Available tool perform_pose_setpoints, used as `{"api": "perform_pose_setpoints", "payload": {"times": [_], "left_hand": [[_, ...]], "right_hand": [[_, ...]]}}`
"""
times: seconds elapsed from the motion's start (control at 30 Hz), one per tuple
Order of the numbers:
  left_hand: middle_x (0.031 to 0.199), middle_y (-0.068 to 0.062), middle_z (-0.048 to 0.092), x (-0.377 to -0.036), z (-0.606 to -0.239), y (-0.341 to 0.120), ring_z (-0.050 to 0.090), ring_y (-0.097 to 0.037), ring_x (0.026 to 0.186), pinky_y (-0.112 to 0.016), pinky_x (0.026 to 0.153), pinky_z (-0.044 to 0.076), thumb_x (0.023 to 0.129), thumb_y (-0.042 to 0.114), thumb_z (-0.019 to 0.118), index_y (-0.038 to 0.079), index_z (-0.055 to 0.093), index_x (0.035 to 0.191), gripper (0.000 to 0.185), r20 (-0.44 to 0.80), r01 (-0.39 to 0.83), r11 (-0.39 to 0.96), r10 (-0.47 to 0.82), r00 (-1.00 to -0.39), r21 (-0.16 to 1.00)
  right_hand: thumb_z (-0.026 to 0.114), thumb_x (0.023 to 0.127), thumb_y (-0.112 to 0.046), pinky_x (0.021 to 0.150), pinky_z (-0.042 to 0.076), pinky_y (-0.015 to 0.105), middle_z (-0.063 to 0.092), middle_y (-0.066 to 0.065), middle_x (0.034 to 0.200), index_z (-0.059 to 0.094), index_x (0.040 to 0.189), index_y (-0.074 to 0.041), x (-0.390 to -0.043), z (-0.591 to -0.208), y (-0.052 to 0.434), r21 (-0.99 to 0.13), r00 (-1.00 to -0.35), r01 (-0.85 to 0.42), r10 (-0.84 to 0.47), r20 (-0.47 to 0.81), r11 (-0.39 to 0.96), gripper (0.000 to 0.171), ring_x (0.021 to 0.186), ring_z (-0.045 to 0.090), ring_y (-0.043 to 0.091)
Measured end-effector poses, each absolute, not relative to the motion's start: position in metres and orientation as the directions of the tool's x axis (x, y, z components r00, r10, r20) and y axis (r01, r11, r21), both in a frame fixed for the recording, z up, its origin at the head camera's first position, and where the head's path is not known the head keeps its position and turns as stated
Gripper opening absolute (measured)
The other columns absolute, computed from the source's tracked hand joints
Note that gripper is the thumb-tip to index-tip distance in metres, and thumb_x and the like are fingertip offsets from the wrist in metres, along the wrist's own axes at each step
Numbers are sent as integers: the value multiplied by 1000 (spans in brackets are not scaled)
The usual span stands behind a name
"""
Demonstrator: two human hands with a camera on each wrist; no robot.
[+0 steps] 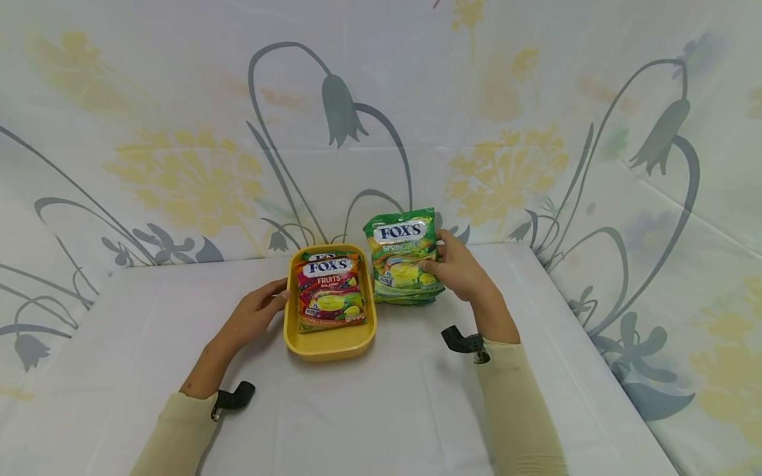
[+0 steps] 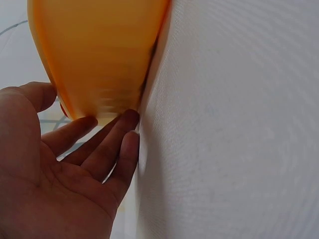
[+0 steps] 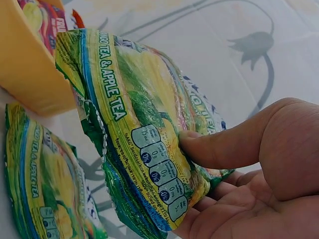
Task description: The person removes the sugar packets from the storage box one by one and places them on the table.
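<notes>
Head view: a white surface (image 1: pixel 405 410) spans the lower frame beneath a flower-printed backdrop (image 1: pixel 405 59). At centre, the right hand (image 1: pixel 461 266) pinches a glossy green packet (image 1: pixel 403 251), fingers opposing thumb. Left of it, the left hand (image 1: pixel 254 315) touches a yellow tray (image 1: pixel 329 345), fingers loosely extended.

Head view bright and even, soft diffuse light, faint shadows on tabletop (image 1: pixel 387 423) beside the sleeves (image 1: pixel 524 416), left wrist view greyer, yellow tray (image 2: pixel 97 55) softly blurred, faint moiré across tabletop, right wrist view dim, small glints on green packet (image 3: pixel 142 107), print readable
</notes>
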State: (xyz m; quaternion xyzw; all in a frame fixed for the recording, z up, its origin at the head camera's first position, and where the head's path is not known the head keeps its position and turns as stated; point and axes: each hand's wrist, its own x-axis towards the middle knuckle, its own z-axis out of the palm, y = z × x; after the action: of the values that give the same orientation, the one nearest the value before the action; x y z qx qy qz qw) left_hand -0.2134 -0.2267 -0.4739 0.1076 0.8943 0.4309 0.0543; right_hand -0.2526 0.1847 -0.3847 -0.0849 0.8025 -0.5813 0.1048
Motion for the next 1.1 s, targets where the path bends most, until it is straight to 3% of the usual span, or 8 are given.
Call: {"api": "perform_pose_setpoints", "payload": {"times": [0.27, 0.47, 0.7, 1.1], "left_hand": [[158, -26, 50, -214, -474, -227, 52, -45, 142, -60, 115, 46, 114, 45, 45, 2, 39, 163, 65, -2, 146, 603, 239, -971, 784], [158, -25, 50, -213, -474, -227, 53, -45, 141, -60, 115, 46, 114, 43, 46, 1, 39, 162, 64, 1, 148, 595, 239, -971, 790], [158, -25, 50, -214, -476, -227, 55, -44, 140, -59, 114, 48, 114, 44, 46, 2, 40, 162, 64, 6, 147, 579, 238, -971, 802], [158, -25, 50, -215, -477, -227, 53, -45, 141, -60, 114, 47, 114, 45, 46, 2, 40, 162, 65, 7, 150, 588, 238, -971, 795]], "right_hand": [[57, 106, 3, 93, 58, 36, 57, 34, 140, 30, 155, 3, -256, -387, 199, -958, -968, 7, -239, -79, 288, 55, 121, 64, 39], [54, 107, 4, 96, 59, 36, 54, 35, 146, 23, 162, 3, -260, -391, 209, -965, -969, 22, -234, -86, 262, 63, 126, 62, 41], [54, 107, 3, 88, 61, 29, 58, 36, 141, 26, 158, 5, -262, -395, 221, -967, -975, 27, -208, -82, 252, 59, 111, 69, 29], [56, 108, -2, 83, 60, 26, 58, 34, 138, 27, 158, 4, -265, -402, 239, -959, -984, 78, -131, -117, 272, 58, 97, 69, 16]]}}
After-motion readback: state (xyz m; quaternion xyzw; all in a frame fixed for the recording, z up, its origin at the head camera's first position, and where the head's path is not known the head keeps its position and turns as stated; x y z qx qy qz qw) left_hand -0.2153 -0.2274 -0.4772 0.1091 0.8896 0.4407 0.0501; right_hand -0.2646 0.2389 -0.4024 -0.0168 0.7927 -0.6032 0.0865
